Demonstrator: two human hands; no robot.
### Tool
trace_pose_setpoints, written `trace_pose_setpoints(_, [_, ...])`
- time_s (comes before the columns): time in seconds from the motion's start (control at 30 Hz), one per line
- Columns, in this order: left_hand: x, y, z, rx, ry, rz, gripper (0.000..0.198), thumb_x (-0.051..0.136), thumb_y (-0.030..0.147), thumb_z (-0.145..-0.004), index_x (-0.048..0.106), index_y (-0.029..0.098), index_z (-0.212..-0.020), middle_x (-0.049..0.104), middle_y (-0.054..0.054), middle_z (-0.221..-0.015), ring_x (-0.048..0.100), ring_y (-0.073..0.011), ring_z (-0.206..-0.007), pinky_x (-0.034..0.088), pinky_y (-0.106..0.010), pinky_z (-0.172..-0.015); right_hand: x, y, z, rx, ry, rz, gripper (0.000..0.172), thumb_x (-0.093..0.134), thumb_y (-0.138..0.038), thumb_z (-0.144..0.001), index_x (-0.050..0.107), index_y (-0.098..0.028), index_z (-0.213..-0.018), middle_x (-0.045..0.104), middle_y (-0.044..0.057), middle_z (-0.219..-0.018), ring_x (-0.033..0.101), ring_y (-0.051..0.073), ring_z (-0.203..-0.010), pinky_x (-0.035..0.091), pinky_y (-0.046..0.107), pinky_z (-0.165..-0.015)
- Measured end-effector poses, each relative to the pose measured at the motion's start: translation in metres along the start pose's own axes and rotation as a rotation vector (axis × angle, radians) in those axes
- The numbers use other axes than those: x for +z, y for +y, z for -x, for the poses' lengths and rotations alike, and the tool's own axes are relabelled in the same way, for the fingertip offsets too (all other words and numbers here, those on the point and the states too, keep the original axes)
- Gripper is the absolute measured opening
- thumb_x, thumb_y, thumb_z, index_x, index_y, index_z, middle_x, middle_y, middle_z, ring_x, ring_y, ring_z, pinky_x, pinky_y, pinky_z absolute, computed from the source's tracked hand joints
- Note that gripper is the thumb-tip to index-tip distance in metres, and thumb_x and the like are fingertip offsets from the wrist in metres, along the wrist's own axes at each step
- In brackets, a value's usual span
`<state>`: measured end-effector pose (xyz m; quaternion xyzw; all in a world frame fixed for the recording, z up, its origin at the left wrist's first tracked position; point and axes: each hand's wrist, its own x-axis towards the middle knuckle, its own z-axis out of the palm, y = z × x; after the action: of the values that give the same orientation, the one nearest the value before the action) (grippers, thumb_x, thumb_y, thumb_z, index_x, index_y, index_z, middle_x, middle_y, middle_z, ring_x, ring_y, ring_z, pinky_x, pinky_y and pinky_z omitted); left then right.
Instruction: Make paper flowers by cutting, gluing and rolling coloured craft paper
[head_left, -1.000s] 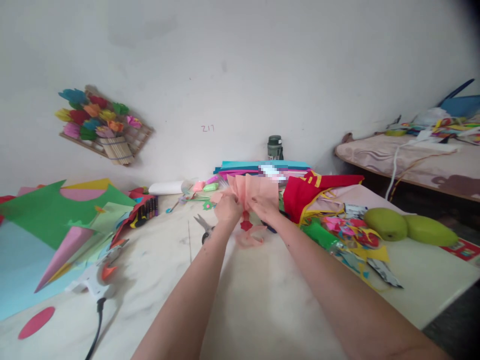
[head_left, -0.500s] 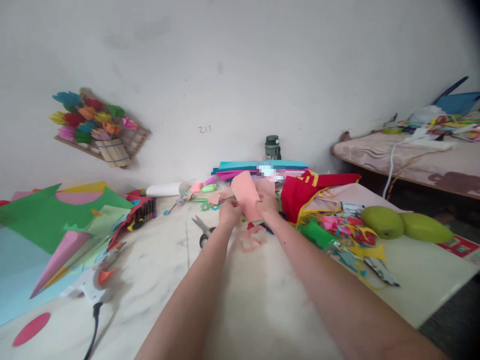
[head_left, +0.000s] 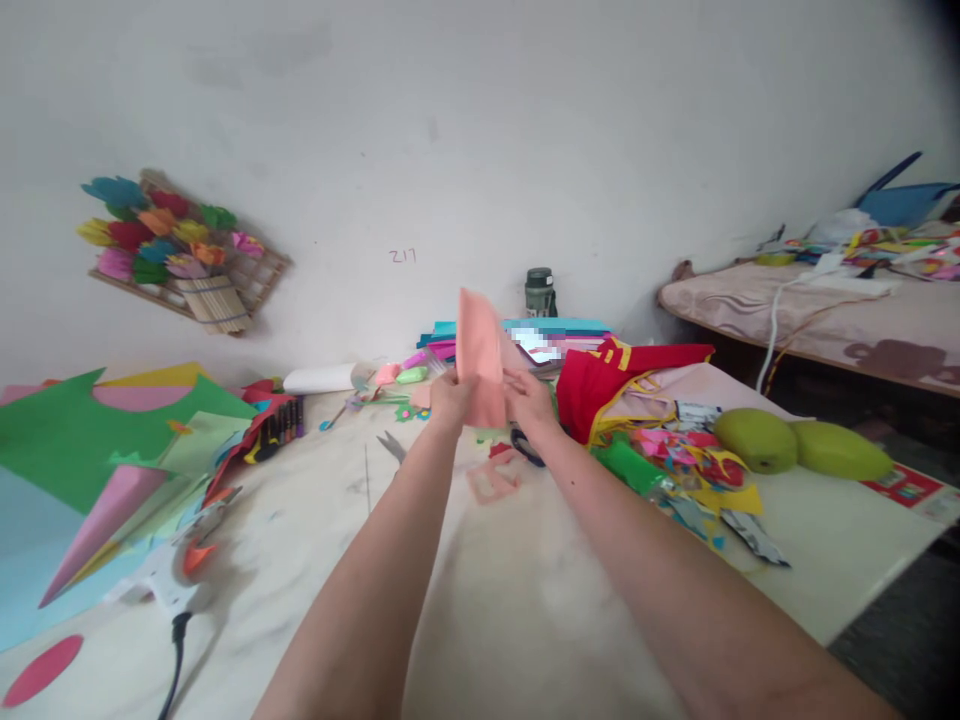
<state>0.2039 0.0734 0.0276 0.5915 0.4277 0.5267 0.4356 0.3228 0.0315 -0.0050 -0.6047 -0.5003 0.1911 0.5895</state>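
A folded salmon-pink paper (head_left: pixel 482 360) is held upright above the middle of the table. My left hand (head_left: pixel 450 400) grips its lower left edge, with fingers closed on it. At the lower right edge, my right hand (head_left: pixel 528 402) has its fingers closed on the same paper. Pink paper scraps (head_left: pixel 495 478) lie on the table just below the hands. The grey scissors (head_left: pixel 392 445) are left of my left forearm, which hides their handles. A dark scissor handle (head_left: pixel 527 447) shows under my right wrist.
At the left are a glue gun (head_left: pixel 169 580), coloured paper sheets (head_left: pixel 60 430) and markers (head_left: pixel 289 420). To the right lie red cloth (head_left: pixel 589 385), paper scraps (head_left: pixel 697 460) and two green fruits (head_left: pixel 757 440). A bottle (head_left: pixel 539 292) stands at the back.
The pink paper has been raised and turned more upright, its halves closer together. Both hands have moved slightly up with it. The view has shifted a little to the right.
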Motion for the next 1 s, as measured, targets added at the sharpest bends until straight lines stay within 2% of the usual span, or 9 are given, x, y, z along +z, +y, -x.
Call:
trace_pose_setpoints(0.13, [-0.015, 0.011, -0.004, 0.099, 0.118, 0.050, 0.025, 0.057, 0.032, -0.065, 0.058, 0.013, -0.082, 0.062, -0.004, -0.068, 0.060, -0.0172, -0.067, 0.047, -0.026, -0.059, -0.013, -0.013, 0.002, -0.056, 0.066, 0.145, 0.034, 0.047, -0.030, -0.079, 0.055, -0.017, -0.109, 0.064, 0.006, -0.098, 0.058, 0.013, -0.092, 0.042, 0.024, -0.079])
trace_pose_setpoints(0.2, [-0.028, 0.012, -0.006, 0.142, 0.184, 0.117, 0.026, 0.055, 0.034, -0.066, 0.056, 0.013, -0.082, 0.063, -0.006, -0.074, 0.060, -0.0173, -0.070, 0.048, -0.027, -0.062, -0.024, -0.022, 0.002, -0.037, -0.033, 0.232, 0.030, 0.052, -0.032, -0.076, 0.059, -0.016, -0.100, 0.066, 0.006, -0.090, 0.059, 0.014, -0.084, 0.043, 0.025, -0.073])
trace_pose_setpoints(0.37, [-0.060, 0.005, -0.006, 0.175, 0.314, 0.356, 0.025, 0.055, 0.029, -0.068, 0.053, 0.016, -0.089, 0.063, -0.008, -0.092, 0.060, -0.0179, -0.085, 0.048, -0.031, -0.075, -0.036, -0.052, 0.016, -0.010, -0.913, 0.430, 0.028, 0.068, -0.037, -0.055, 0.067, -0.017, -0.075, 0.064, 0.000, -0.064, 0.055, 0.010, -0.054, 0.040, 0.019, -0.051])
trace_pose_setpoints(0.43, [-0.066, 0.002, -0.003, 0.172, 0.306, 0.442, 0.025, 0.055, 0.026, -0.068, 0.054, 0.016, -0.091, 0.062, -0.009, -0.098, 0.059, -0.0184, -0.092, 0.047, -0.032, -0.081, -0.029, -0.064, 0.026, 0.011, -1.002, 0.679, 0.025, 0.074, -0.031, -0.044, 0.067, -0.018, -0.064, 0.060, -0.002, -0.055, 0.052, 0.011, -0.048, 0.037, 0.020, -0.047])
trace_pose_setpoints(0.57, [-0.072, 0.000, 0.001, 0.133, 0.270, 0.507, 0.020, 0.057, 0.025, -0.068, 0.056, 0.017, -0.087, 0.063, -0.009, -0.096, 0.059, -0.0195, -0.093, 0.047, -0.033, -0.084, -0.014, -0.073, 0.038, -0.031, -0.927, 0.933, 0.010, 0.065, -0.009, -0.048, 0.062, -0.018, -0.052, 0.052, -0.003, -0.043, 0.050, 0.011, -0.044, 0.036, 0.021, -0.046])
trace_pose_setpoints(0.67, [-0.081, -0.002, -0.002, 0.118, 0.253, 0.528, 0.018, 0.058, 0.024, -0.066, 0.057, 0.017, -0.083, 0.064, -0.009, -0.094, 0.059, -0.0196, -0.092, 0.048, -0.033, -0.083, -0.015, -0.067, 0.034, 0.003, -0.888, 0.644, 0.008, 0.056, -0.010, -0.059, 0.060, -0.016, -0.057, 0.052, -0.003, -0.044, 0.048, 0.009, -0.041, 0.036, 0.019, -0.043])
trace_pose_setpoints(0.8, [-0.092, -0.006, -0.004, 0.095, 0.212, 0.464, 0.020, 0.058, 0.026, -0.066, 0.056, 0.017, -0.084, 0.064, -0.008, -0.095, 0.059, -0.0188, -0.090, 0.048, -0.031, -0.081, -0.013, -0.059, 0.018, 0.046, -0.573, 0.176, 0.015, 0.049, -0.012, -0.067, 0.063, -0.013, -0.072, 0.056, -0.001, -0.052, 0.047, 0.007, -0.042, 0.034, 0.015, -0.040])
trace_pose_setpoints(0.9, [-0.091, -0.009, 0.003, 0.073, 0.126, 0.399, 0.028, 0.056, 0.029, -0.066, 0.056, 0.017, -0.091, 0.064, -0.008, -0.096, 0.059, -0.0194, -0.090, 0.048, -0.031, -0.079, 0.004, -0.065, 0.009, 0.007, -0.395, -0.045, 0.018, 0.050, -0.018, -0.069, 0.064, -0.012, -0.080, 0.062, 0.002, -0.065, 0.051, 0.007, -0.048, 0.037, 0.016, -0.043])
trace_pose_setpoints(1.0, [-0.081, -0.008, 0.014, 0.054, 0.022, 0.417, 0.037, 0.055, 0.028, -0.063, 0.055, 0.014, -0.098, 0.064, -0.009, -0.094, 0.060, -0.0205, -0.087, 0.049, -0.032, -0.076, 0.030, -0.074, 0.006, -0.046, -0.296, -0.104, 0.021, 0.053, -0.018, -0.068, 0.066, -0.013, -0.083, 0.064, 0.004, -0.084, 0.058, 0.011, -0.068, 0.045, 0.020, -0.058])
